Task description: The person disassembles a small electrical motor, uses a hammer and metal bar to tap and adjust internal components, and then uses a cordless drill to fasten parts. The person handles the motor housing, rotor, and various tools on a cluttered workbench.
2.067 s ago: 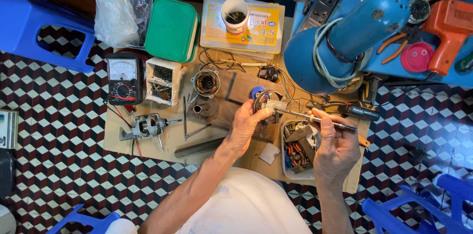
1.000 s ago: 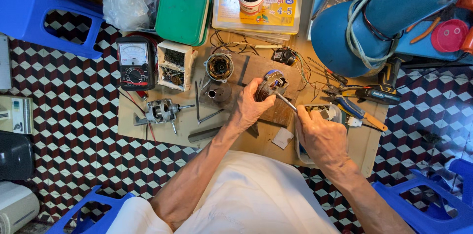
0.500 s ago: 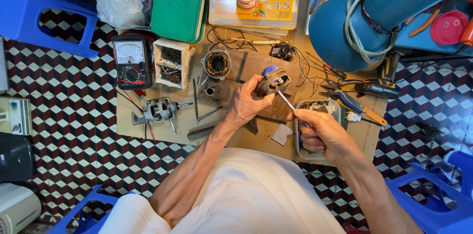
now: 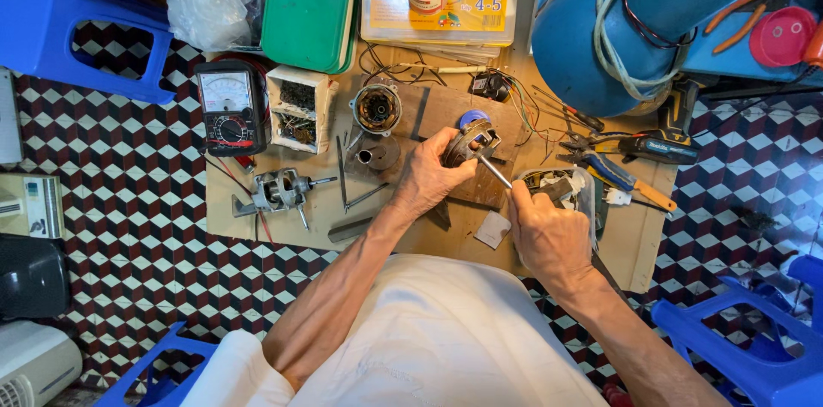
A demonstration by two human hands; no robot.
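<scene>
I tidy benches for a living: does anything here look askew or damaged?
Mostly clutter. Loose coloured wires sprawl across the wooden board. The left hand steadies a small motor part while the right hand holds a thin tool against it. Nothing spilled.

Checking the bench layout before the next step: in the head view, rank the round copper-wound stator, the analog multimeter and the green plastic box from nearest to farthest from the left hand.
From the left hand:
1. Round copper-wound stator, just up and to the left of the hand on the board.
2. Analog multimeter, farther left, at the board's left edge.
3. Green plastic box, at the top, beyond the board's far edge.
</scene>
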